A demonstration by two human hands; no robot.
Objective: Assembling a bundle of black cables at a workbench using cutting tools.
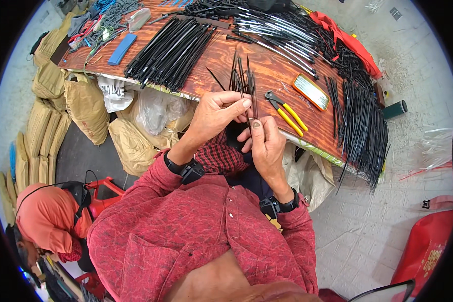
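In front of the table's near edge my two hands work close together on a loose cluster of thin black rods (pixel 235 78). My left hand (pixel 214 113) pinches a rod between thumb and fingers. Just right of it and a little lower, my right hand (pixel 268 143) has its thumb and curled fingers closed on the lower part of thin rods. The rods point up and away, and some are blurred. Beside my right hand lie pliers (pixel 287 113) with yellow handles. An orange-rimmed tray (pixel 311 91) of thin pale pins sits past them.
A bundle of black rods (pixel 171 53) and a blue block (pixel 122 49) lie left on the wooden table (pixel 211 60). Silver and black rods (pixel 282 38) are heaped behind. Thin black strips (pixel 360 131) overhang the right edge. Another person (pixel 53 216) sits lower left, near brown sacks (pixel 85 105).
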